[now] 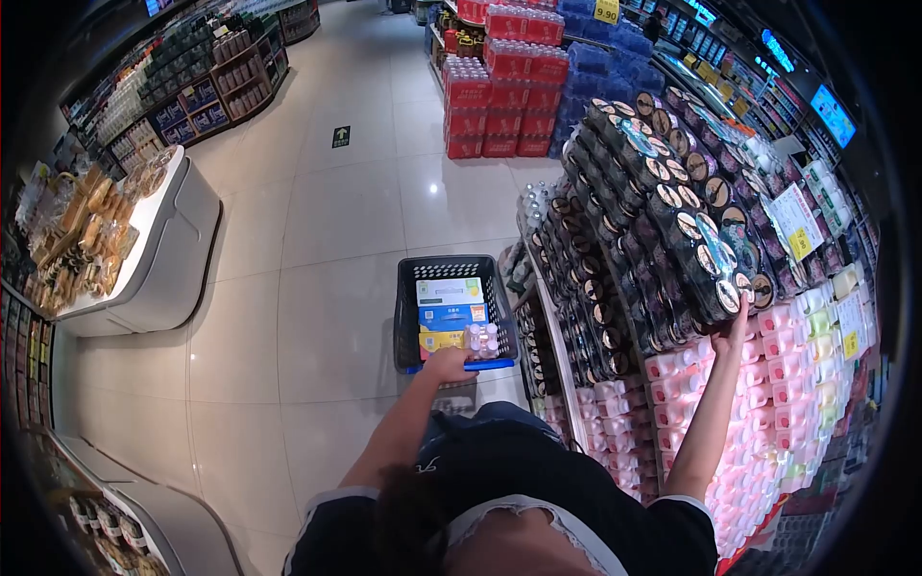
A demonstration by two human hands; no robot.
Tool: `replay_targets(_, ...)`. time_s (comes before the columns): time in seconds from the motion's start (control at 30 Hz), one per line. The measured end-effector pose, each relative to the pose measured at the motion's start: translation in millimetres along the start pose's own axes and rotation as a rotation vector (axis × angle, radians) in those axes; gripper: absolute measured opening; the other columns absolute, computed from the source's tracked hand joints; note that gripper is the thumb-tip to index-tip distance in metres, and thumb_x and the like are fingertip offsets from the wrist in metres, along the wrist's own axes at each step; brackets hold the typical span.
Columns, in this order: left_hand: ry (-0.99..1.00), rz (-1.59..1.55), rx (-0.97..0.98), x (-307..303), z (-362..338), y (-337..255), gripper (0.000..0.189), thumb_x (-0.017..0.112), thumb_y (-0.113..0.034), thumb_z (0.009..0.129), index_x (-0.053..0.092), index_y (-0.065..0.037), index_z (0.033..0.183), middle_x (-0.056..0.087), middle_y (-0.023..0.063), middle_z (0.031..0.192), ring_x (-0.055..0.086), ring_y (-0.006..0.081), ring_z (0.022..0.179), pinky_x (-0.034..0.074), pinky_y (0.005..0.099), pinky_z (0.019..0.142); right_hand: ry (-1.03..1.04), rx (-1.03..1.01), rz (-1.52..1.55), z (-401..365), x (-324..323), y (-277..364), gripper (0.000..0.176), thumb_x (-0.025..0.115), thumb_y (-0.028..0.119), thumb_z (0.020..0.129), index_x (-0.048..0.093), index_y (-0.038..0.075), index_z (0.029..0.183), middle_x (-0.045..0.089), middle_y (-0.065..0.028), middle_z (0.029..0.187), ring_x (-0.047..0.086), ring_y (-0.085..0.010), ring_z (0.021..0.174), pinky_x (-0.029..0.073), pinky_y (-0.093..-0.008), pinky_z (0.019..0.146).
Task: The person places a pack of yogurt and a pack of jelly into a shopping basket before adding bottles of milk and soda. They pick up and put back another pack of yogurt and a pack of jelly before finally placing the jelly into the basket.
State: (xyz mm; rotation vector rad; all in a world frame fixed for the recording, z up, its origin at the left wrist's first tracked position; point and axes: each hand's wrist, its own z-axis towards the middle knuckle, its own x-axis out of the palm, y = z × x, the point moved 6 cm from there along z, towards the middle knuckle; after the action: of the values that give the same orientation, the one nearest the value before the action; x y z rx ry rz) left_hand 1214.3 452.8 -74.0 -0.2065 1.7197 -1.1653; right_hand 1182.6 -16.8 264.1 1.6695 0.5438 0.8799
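Black pack (713, 261) touches my right grip (734, 324); can't tell if it's closed on it. Left grip (448, 365) I have wrapped round the basket's (505, 312) blue handle (496, 364). Pink bottles (768, 413) below right grip. Tiled floor (331, 336) left of left grip, red drink stacks (509, 91) far ahead, white bread stand (173, 254) well left.

The left hand (449, 366) hides a stretch of the blue handle (496, 364) of the basket (404, 312), where a small bottle pack (481, 340) covers part of the yellow box (438, 341), whose fine print is too small to read. The right hand's (733, 331) fingers are partly lost against the dark pack (712, 248), so their exact grip cannot be made out. At lower left, the white desk (184, 523) is cut off by the bottom edge.
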Motion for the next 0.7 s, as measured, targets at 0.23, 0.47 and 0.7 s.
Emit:
replay_targets(0.23, 0.047, 0.004, -0.023, -1.1, 13.6, 8.0, 0.037, 0.066, -0.038, 0.068, 0.06, -0.008, 0.087, 0.063, 0.0143, 0.08, 0.061, 0.0314, 0.076, 0.048, 0.0407, 0.069, 0.081, 0.135, 0.058, -4.2, -4.9, -8.5, 0.043, 0.059, 0.04, 0.081, 0.055, 0.009, 0.11, 0.061, -0.0076, 0.106, 0.06, -0.0232, 0.094, 0.053, -0.0389, 0.072)
replay_targets(0.47, 0.071, 0.038, -0.051, -11.3, 14.1, 6.8, 0.036, 0.066, -0.037, 0.067, 0.059, -0.008, 0.088, 0.063, 0.0124, 0.078, 0.061, 0.0313, 0.074, 0.048, 0.0419, 0.067, 0.053, 0.026, 0.198, -59.3, 14.1, 7.5, 0.036, 0.06, 0.023, 0.082, 0.055, 0.002, 0.11, 0.062, -0.0115, 0.105, 0.061, -0.0228, 0.092, 0.052, -0.0362, 0.08)
replay_targets(0.7, 0.043, -0.018, -0.027, -16.5, 15.2, 3.4, 0.032, 0.065, -0.034, 0.067, 0.058, -0.007, 0.084, 0.062, 0.0134, 0.074, 0.061, 0.032, 0.07, 0.048, 0.0423, 0.065, -0.163, -0.138, 0.074, -134.0, 17.7, 25.1, 0.035, 0.061, 0.018, 0.08, 0.052, 0.002, 0.111, 0.059, -0.012, 0.109, 0.059, -0.0226, 0.097, 0.051, -0.0408, 0.083)
